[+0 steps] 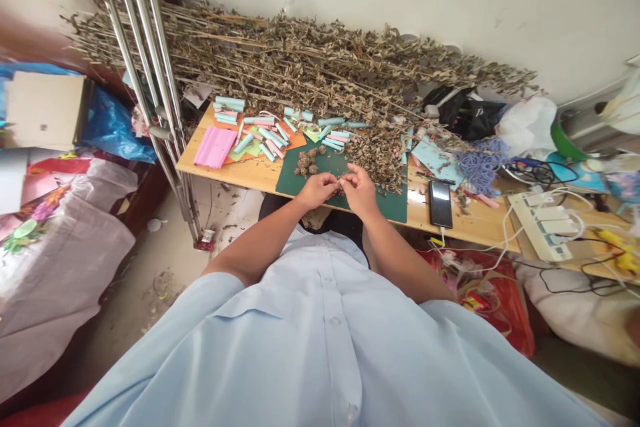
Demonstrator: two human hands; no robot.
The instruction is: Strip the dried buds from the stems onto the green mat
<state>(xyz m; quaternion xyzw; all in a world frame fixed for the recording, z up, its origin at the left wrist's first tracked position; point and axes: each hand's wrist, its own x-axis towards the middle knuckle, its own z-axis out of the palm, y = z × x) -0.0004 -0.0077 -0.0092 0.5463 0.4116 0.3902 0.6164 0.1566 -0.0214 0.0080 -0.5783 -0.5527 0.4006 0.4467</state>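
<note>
Both hands meet over the near edge of a green cutting mat (395,207). My left hand (319,189) is closed in a pinch, and my right hand (359,188) pinches from the other side. Between their fingertips is a small bit of dried plant, mostly hidden by the fingers. Just beyond my left hand sits a small heap of brown dried plant clumps (307,162). Past my right hand a loose pile of dried leaves (377,157) covers part of the mat.
Long dried plant stalks (300,53) lie along the wall. Rolled paper tubes (270,140) and a pink paper packet (215,147) are at left. On the right are a phone (441,203), blue yarn (483,160) and a power strip (543,227). Metal crutches (150,80) stand at the table's left.
</note>
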